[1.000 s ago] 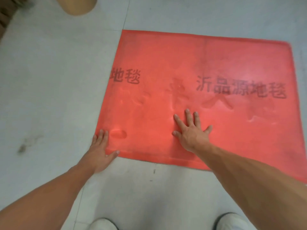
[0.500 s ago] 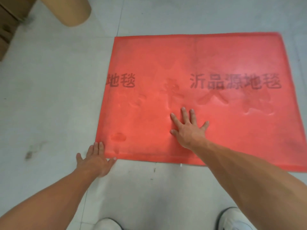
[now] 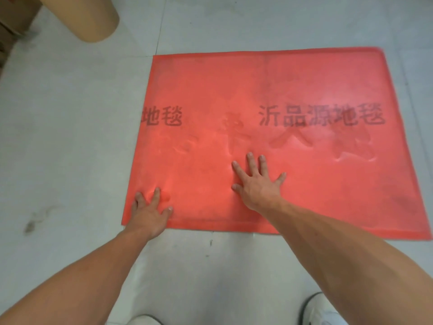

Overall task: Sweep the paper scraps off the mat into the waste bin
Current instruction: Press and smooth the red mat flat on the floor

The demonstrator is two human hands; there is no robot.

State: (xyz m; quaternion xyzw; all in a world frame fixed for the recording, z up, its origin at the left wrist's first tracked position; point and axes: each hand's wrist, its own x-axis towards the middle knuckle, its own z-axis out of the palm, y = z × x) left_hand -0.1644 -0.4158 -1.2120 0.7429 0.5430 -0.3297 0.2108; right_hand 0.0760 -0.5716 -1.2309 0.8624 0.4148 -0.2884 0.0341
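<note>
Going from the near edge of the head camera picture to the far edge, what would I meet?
White shoes → bare grey floor → left hand on the mat's near corner → right hand flat on the red mat → dark printed characters → tan cylinder.

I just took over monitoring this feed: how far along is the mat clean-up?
Apparently done: no paper scraps show anywhere on the red mat. In hand: the left hand lies flat on the mat's near left corner and the right hand is spread flat near its middle, holding nothing. Left: I cannot confirm disposal, since no waste bin is clearly in view, only a tan cylinder at the top left.
</note>
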